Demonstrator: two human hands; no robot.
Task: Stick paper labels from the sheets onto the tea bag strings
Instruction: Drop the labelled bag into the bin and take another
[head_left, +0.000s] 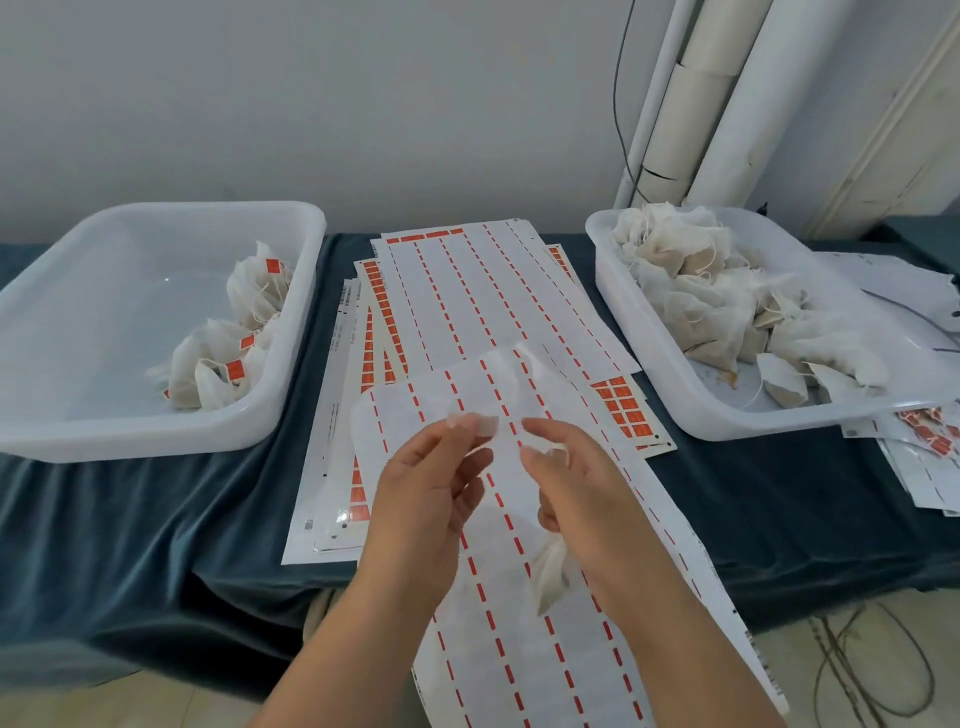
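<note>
Label sheets (483, 306) with red dashed rows lie stacked in the middle of the dark blue cloth. Above them my left hand (431, 493) pinches a small pale label (485, 425) between thumb and fingertips. My right hand (576, 483) is curled round a tea bag's string, and the white tea bag (549, 577) hangs below its palm. The two hands almost touch at the fingertips. A white tub (649, 332) at the right holds a heap of unlabelled tea bags (717, 296). The white tub (62, 436) at the left holds several tea bags with orange labels (234, 332).
More sheets with orange labels (623, 405) stick out from under the stack, and others lie under the right tub (930, 447). White pipes (691, 104) and a cable run up the wall behind. The table's front edge drops to a tiled floor with cables (872, 670).
</note>
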